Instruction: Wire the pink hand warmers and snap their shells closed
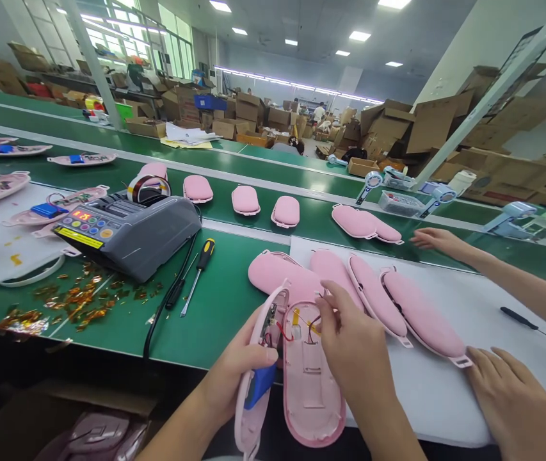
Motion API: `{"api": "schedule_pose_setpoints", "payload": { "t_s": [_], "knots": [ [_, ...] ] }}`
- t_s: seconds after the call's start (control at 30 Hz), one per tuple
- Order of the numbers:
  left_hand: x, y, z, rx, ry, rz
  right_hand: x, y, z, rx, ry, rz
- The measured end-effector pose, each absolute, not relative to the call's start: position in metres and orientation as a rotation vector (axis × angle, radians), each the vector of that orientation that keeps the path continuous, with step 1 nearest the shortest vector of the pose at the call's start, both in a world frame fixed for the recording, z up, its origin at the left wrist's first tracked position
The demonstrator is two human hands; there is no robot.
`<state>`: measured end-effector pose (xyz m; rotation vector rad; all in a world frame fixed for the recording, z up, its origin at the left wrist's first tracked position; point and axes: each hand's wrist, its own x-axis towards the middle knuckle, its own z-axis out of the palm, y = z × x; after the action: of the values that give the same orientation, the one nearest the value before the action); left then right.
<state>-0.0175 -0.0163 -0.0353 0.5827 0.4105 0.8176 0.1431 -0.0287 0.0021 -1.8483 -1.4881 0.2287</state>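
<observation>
Long green worktops (224, 326) run across a bright workshop, with stacked cardboard boxes (438, 121) behind them. From the head view, the left hand (246, 362) is closed around a pink shell half (248, 416) tipped on its edge, its thumb just above the blue battery pack (260, 386). The right hand (354, 326) pinches what looks like a small white connector (318, 294) between thumb and fingertips, over the upper end of the pink shell cover (313, 400), which lies inner side up between the hands.

Thin red wires (282, 331) link the two parts, so drawing them apart could strain a joint or pull a lead loose. Wires lying across the rim could be nicked if the halves meet there. The cover's lower end juts past the worktop's edge and could tip off if bumped; what supports it is hard to tell.

Closed pink shells (426, 314) crowd the white foam sheet (426, 397), limiting room beyond the right hand. A co-worker's lower hand (513, 390) touches the end of one; the co-worker's upper hand (438, 242) reaches over the worktop. Leftward, the yellow-and-black screwdriver (200, 269), black cable (150, 333), tape dispenser (143, 234) and amber tape scraps (93, 298) clutter the surface; a scrap could cling inside a shell.
</observation>
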Motion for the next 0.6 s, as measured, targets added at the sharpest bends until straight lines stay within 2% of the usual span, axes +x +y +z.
{"api": "schedule_pose_setpoints", "payload": {
  "t_s": [0.23, 0.6],
  "knots": [
    [-0.017, -0.017, -0.039, 0.579, 0.430, 0.836, 0.136, -0.028, 0.006, -1.600, -1.330, 1.036],
    [-0.017, -0.018, -0.041, 0.637, 0.460, 0.865, 0.130, -0.014, 0.013, -1.575, -1.632, 1.194]
  ]
}}
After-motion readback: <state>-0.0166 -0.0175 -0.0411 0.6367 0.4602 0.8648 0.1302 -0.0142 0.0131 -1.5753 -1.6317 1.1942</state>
